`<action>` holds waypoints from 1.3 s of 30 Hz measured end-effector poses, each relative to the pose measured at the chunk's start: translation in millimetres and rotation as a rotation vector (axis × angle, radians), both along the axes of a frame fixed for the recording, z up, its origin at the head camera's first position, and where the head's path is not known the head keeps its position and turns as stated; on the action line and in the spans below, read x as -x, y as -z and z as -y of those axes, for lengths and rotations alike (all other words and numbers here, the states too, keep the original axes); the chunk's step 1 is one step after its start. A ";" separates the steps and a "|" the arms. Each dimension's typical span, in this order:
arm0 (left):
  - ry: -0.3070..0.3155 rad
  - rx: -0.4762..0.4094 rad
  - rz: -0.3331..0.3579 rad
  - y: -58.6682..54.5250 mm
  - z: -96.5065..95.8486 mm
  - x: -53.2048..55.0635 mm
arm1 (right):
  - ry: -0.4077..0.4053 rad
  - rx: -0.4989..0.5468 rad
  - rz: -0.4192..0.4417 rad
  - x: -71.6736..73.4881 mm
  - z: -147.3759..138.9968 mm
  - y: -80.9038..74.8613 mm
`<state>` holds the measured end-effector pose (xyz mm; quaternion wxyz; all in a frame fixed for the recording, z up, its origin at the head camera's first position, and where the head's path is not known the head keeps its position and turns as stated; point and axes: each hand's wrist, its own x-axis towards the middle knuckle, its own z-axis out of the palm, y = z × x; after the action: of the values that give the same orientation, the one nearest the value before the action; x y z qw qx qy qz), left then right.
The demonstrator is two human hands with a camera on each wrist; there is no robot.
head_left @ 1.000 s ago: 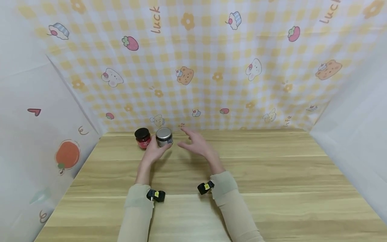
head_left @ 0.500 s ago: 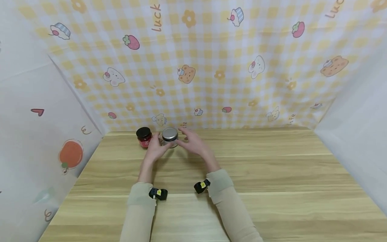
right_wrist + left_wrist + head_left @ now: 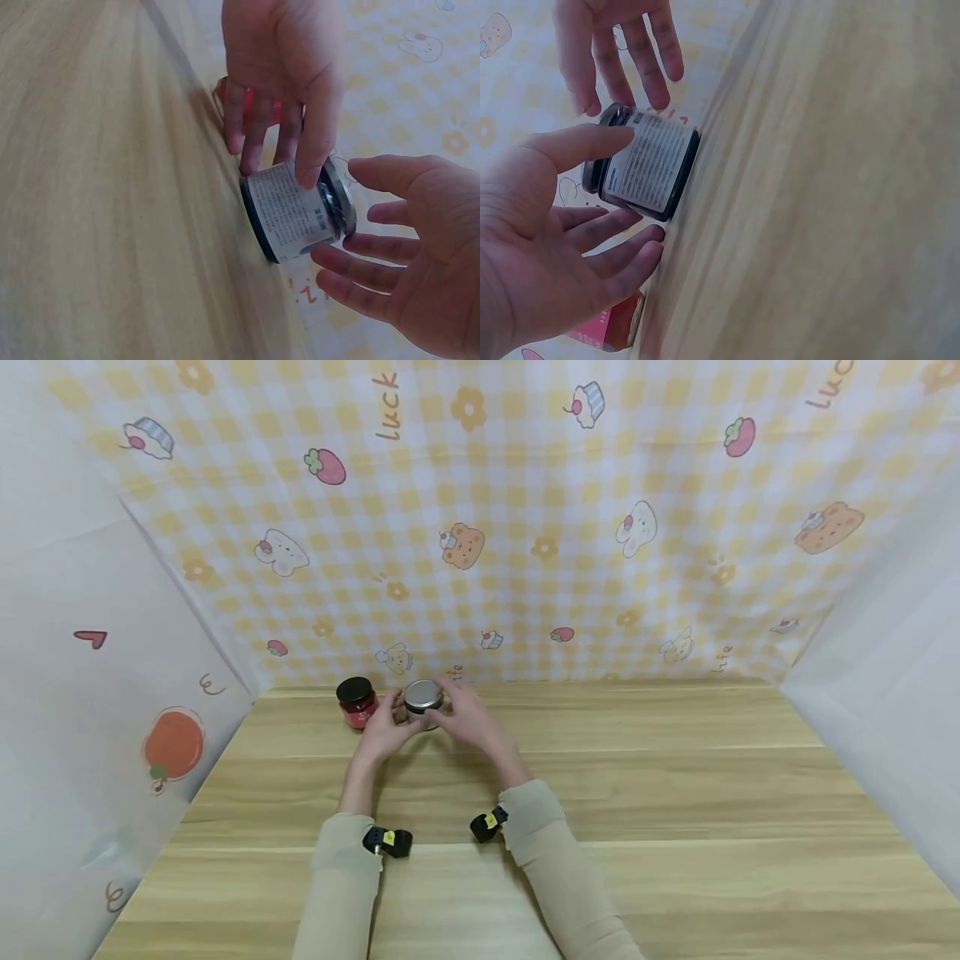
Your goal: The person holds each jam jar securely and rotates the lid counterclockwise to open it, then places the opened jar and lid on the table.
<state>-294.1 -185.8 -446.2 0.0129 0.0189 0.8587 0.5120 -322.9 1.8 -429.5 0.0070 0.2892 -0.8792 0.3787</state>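
- Currently, the silver-lidded jar stands upright on the tabletop, between both hands, near the checked cloth.
- The left hand has its fingers loosely extended, thumb crossing the jar's label; how firmly it touches, I cannot tell.
- The right hand reaches round the other side, fingers fairly straight.
- The black-lidded red jar stands just beside the left hand.

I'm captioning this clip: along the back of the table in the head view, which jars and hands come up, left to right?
Red jar with a black lid, left hand, silver-lidded jar, right hand.
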 end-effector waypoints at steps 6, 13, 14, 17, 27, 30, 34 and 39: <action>-0.002 0.062 -0.064 1.2 1.7 0.5 | 0.041 -0.056 -0.009 -2.3 3.1 0.1; 0.094 0.106 -0.087 2.5 2.0 -0.5 | 0.090 -0.140 -0.011 -4.1 3.2 -2.0; 0.113 0.109 -0.079 2.5 1.9 -1.0 | 0.096 -0.154 -0.015 -4.2 3.2 -1.7; 0.156 0.114 -0.061 2.6 0.7 -2.3 | 0.106 -0.181 -0.026 -5.3 3.0 -1.6; 0.137 0.057 0.003 2.1 2.4 -5.2 | 0.151 -0.264 -0.032 -12.8 10.7 -2.0; 0.118 0.054 0.000 4.1 2.6 -5.0 | 0.164 -0.278 -0.053 -14.6 13.8 -1.5; 0.072 0.029 0.010 6.8 3.0 -5.3 | 0.167 -0.293 -0.076 -16.2 17.8 0.4; 0.062 -0.032 -0.003 8.1 1.2 -5.1 | 0.208 -0.264 -0.081 -16.7 19.5 1.4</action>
<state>-289.1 -187.1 -454.3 0.0273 0.0464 0.8493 0.5251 -306.2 -17.8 -430.9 0.0436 0.2104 -0.9454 0.2451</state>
